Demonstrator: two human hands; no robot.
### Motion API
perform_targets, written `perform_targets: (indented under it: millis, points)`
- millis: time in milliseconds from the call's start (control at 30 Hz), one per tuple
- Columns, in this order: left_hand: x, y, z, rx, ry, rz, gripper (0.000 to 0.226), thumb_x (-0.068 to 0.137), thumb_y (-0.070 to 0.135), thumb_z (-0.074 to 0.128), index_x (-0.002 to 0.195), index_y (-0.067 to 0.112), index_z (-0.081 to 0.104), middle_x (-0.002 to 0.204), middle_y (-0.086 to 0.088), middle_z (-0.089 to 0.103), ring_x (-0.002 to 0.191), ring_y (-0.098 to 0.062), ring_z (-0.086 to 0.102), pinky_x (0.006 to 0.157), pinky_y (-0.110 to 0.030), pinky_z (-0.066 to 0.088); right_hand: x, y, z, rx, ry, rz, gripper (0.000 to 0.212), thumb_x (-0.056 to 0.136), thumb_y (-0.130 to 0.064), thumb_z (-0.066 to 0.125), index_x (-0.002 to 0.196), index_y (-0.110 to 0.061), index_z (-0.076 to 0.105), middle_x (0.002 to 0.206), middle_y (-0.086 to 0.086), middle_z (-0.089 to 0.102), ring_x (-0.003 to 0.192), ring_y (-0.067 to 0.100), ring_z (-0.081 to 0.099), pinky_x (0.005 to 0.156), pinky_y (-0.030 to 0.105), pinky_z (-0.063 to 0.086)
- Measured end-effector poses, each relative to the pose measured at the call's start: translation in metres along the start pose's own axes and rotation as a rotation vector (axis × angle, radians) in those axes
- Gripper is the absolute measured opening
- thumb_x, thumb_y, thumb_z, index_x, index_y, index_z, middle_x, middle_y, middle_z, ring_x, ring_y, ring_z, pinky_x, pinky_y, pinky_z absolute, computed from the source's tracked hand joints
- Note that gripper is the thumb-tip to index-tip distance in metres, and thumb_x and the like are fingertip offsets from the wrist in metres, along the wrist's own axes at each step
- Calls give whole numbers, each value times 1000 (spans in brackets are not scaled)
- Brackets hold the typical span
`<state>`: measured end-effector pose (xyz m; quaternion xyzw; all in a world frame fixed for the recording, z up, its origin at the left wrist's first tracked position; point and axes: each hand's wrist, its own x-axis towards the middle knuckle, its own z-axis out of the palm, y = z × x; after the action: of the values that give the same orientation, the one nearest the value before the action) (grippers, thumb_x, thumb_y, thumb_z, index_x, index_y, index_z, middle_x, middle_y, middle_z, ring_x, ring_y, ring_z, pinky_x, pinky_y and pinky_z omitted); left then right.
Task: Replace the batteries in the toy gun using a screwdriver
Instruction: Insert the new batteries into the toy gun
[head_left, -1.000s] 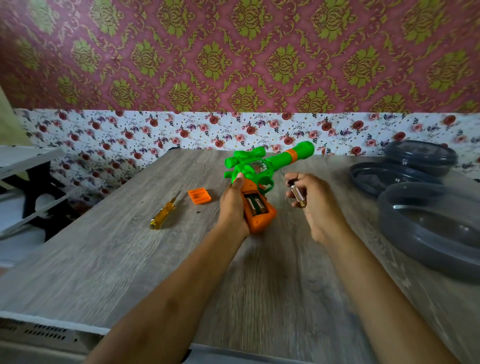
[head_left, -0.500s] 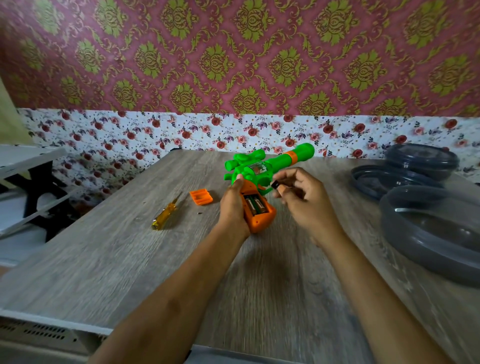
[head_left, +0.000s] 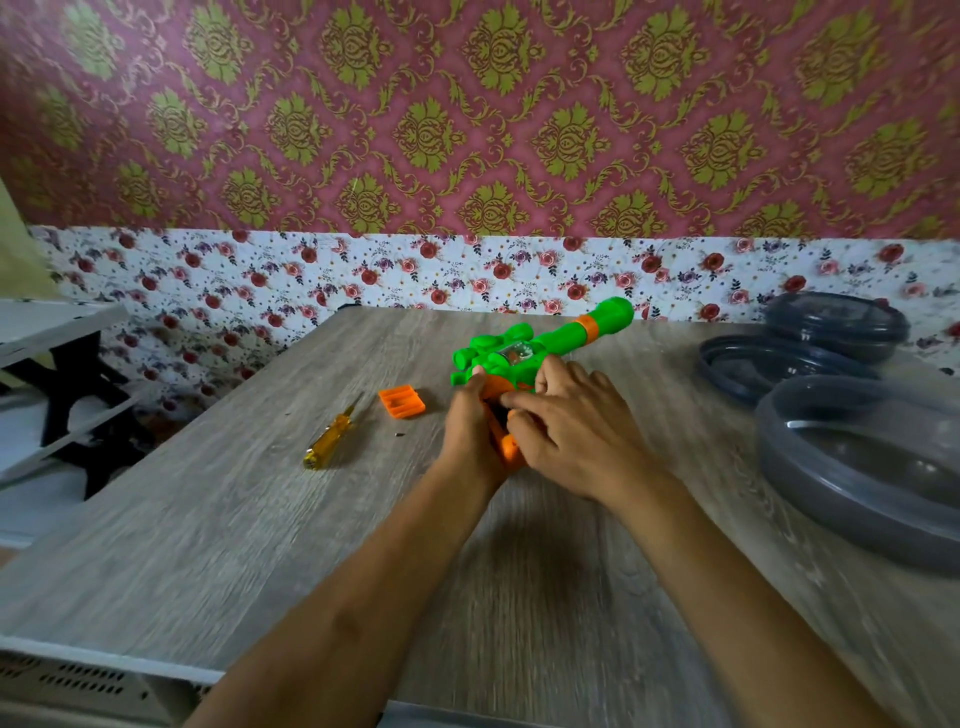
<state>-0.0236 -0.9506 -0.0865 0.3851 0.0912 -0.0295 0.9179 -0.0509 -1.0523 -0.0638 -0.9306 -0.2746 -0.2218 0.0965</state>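
My left grip (head_left: 467, 421) clasps the toy gun (head_left: 519, 353), barrel toward one o'clock; my right grip (head_left: 571, 431) curls over its handle, whether holding anything I cannot tell.

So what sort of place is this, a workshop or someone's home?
Most likely a room in a home: patterned wallpaper covers the wall, and someone handles a toy gun at a wooden table with plastic tubs on it.
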Motion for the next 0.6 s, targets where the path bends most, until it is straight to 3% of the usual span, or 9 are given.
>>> perform_targets:
  millis: [67, 167, 233, 300, 367, 433, 533, 600]
  points:
    - [-3, -2, 2, -11, -13, -1, 45, 102, 39, 26, 89, 8, 56, 74, -13, 68, 67, -23, 67, 69, -31, 48, 4, 4, 4, 188, 56, 67, 78, 65, -50, 9, 118, -28, 61, 99, 4, 42, 101, 23, 47, 85, 32, 34]
    - [-4, -1, 7, -93, 9, -18, 38, 100, 38, 34, 101, 7, 55, 98, -19, 63, 86, -27, 61, 92, -40, 44, 7, 11, -1, 661, 178, 211, 62, 72, -44, 22, 106, -13, 63, 103, 7, 46, 89, 9, 51, 77, 14, 37]
    - [0, 0, 7, -97, 61, 7, 34, 100, 36, 38, 93, 7, 55, 83, -17, 66, 69, -23, 63, 81, -37, 47, 5, 18, -6, 817, 261, 257, 40, 78, -28, 30, 96, -10, 61, 103, 8, 50, 80, -8, 49, 69, 0, 33]
    - [3, 2, 6, -82, 89, 14, 34, 101, 33, 38, 86, 7, 54, 55, -11, 67, 44, -18, 63, 63, -31, 47, 2, 25, -5, 934, 284, 289, 31, 83, -21, 34, 97, -12, 60, 105, 10, 53, 76, -10, 49, 70, 4, 37]
    - [3, 3, 4, -78, 93, 15, 34, 102, 32, 36, 89, 6, 53, 48, -8, 65, 38, -16, 62, 57, -29, 48, 0, 27, -3, 1022, 269, 297, 21, 95, -13, 40, 102, -16, 59, 111, 14, 54, 78, -1, 51, 69, 15, 42]
    - [3, 3, 3, -78, 108, 33, 35, 102, 32, 33, 96, 5, 54, 51, -9, 66, 42, -17, 64, 62, -32, 49, -1, 25, -5, 1057, 284, 287, 21, 96, -6, 43, 103, -17, 59, 100, 11, 59, 77, 3, 54, 71, 19, 45]
    - [1, 4, 5, -99, 61, 37, 36, 103, 29, 30, 111, 4, 54, 63, -17, 70, 68, -24, 66, 81, -37, 47, -1, 17, -11, 1089, 358, 235, 19, 91, -1, 52, 100, -15, 61, 85, -6, 63, 71, -10, 60, 69, 6, 45]
    - [2, 3, 5, -86, 69, 32, 36, 103, 25, 30, 92, 3, 57, 71, -27, 68, 74, -24, 63, 85, -38, 42, -2, 14, -11, 1092, 383, 214, 19, 87, -1, 58, 96, -17, 62, 86, -11, 64, 72, -14, 61, 70, 5, 45]
